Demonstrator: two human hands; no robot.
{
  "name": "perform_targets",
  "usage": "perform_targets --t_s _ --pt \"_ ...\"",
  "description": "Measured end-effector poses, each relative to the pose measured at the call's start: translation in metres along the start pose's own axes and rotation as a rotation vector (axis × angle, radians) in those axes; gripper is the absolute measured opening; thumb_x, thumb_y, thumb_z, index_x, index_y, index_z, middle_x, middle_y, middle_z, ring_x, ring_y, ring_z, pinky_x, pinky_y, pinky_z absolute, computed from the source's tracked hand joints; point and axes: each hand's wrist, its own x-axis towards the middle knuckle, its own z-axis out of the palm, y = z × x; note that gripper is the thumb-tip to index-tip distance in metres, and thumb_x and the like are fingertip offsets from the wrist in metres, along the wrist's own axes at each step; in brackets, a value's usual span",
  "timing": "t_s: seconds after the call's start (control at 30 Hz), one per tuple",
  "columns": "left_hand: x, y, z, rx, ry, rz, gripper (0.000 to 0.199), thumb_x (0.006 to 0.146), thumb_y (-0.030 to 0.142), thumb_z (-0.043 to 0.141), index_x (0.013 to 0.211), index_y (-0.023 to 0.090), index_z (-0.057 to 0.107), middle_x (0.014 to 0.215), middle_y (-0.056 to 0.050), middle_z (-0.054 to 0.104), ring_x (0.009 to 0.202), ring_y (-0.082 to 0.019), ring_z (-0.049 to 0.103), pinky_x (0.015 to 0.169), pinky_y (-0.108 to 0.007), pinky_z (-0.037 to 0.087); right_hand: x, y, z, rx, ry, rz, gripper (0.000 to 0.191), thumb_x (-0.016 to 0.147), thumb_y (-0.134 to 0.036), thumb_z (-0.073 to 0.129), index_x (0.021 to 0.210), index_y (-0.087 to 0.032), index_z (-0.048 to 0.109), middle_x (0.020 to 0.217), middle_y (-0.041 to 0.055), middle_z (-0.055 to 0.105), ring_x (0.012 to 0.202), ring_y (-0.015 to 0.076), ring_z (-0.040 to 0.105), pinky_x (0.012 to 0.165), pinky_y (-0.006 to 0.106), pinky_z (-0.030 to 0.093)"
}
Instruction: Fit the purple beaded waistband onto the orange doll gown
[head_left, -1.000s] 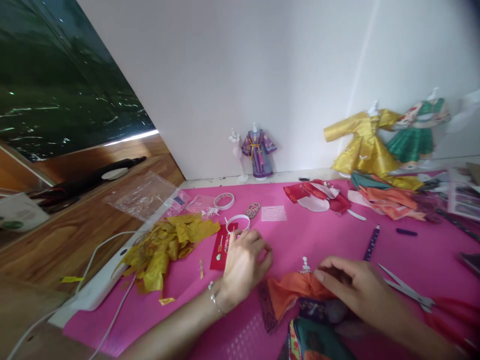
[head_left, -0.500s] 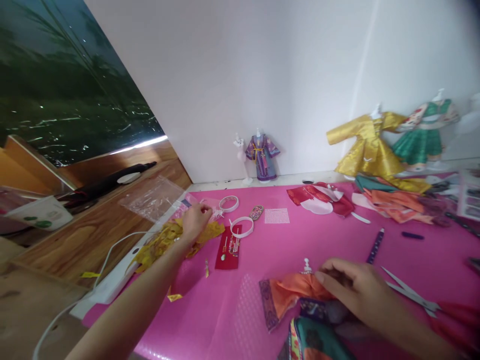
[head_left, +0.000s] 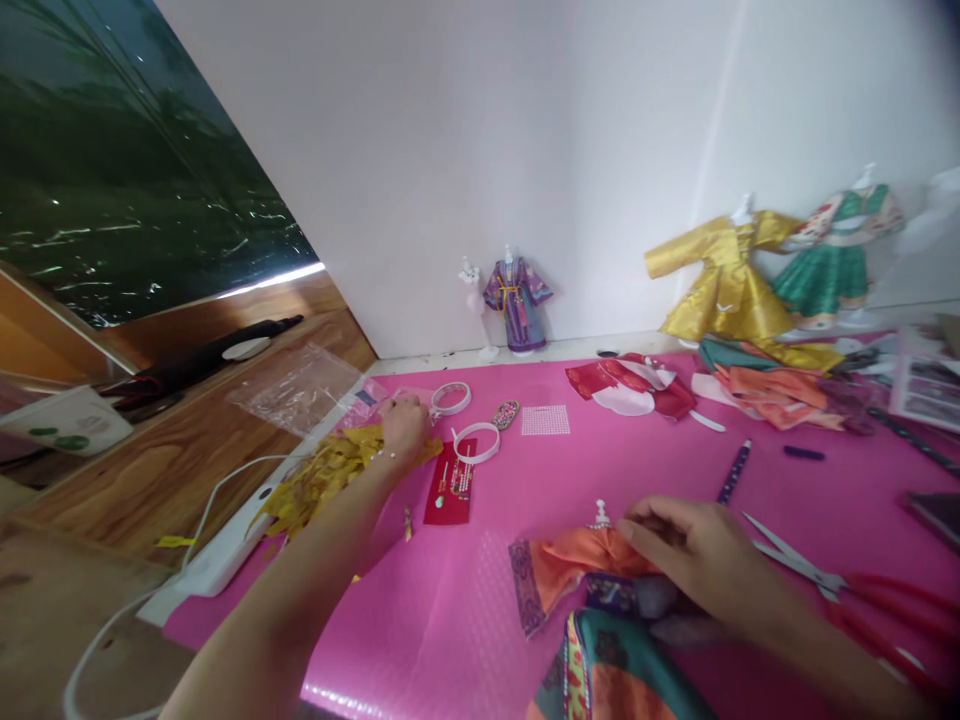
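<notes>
My right hand (head_left: 679,545) pinches the shoulder of an orange doll dress (head_left: 577,552) with a patterned purple cuff, on a small white mannequin whose neck knob (head_left: 601,512) sticks out at the top. The green and orange skirt (head_left: 626,665) spreads toward me. Out to the left, my left hand (head_left: 406,425) reaches over the far end of a heap of mustard-yellow fabric scraps (head_left: 322,480). Its fingers are curled down and what they hold, if anything, is hidden. Right beside it lies a white tape roll (head_left: 451,398). Nearer are a second white ring (head_left: 477,443) and a red card with beads (head_left: 448,498).
Red-handled scissors (head_left: 832,580) and a dark pen (head_left: 734,470) lie to the right on the pink mat (head_left: 420,620). Fabric pieces (head_left: 780,395) sit at the back right. Dressed doll mannequins, one in yellow (head_left: 727,285), one in purple (head_left: 519,305), stand along the wall.
My left hand has moved slightly right, and its fingers have curled downward toward the tape roll. My right hand keeps its pinch on the dress. The whole view has shifted a little.
</notes>
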Motion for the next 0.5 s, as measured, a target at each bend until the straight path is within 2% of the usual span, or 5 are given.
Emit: perform_targets --t_s 0.2,0.5 --pt "0.0056 0.0055 -0.0007 0.053 -0.019 0.055 0.032 0.094 0.033 0.061 0.121 0.016 0.060 0.124 -0.010 0.061 0.108 -0.025 0.062 0.091 -0.047 0.053 0.0004 -0.0005 -0.0027 0.008 -0.035 0.030 0.033 0.093 -0.043 0.047 0.077 -0.020 0.066 0.066 0.0013 0.066 0.059 0.0152 0.056 0.054 0.026 0.040" --pt "0.0036 0.0062 -0.0084 0.065 0.052 0.022 0.029 0.094 0.037 0.059 0.113 0.015 0.063 0.118 -0.009 0.064 0.108 -0.025 0.061 0.095 -0.049 0.048 0.0012 -0.0035 -0.0055 -0.004 0.041 -0.002 0.029 0.090 -0.039 0.051 0.074 -0.018 0.066 0.058 -0.0018 0.059 0.054 0.0126 0.052 0.052 0.024 0.036"
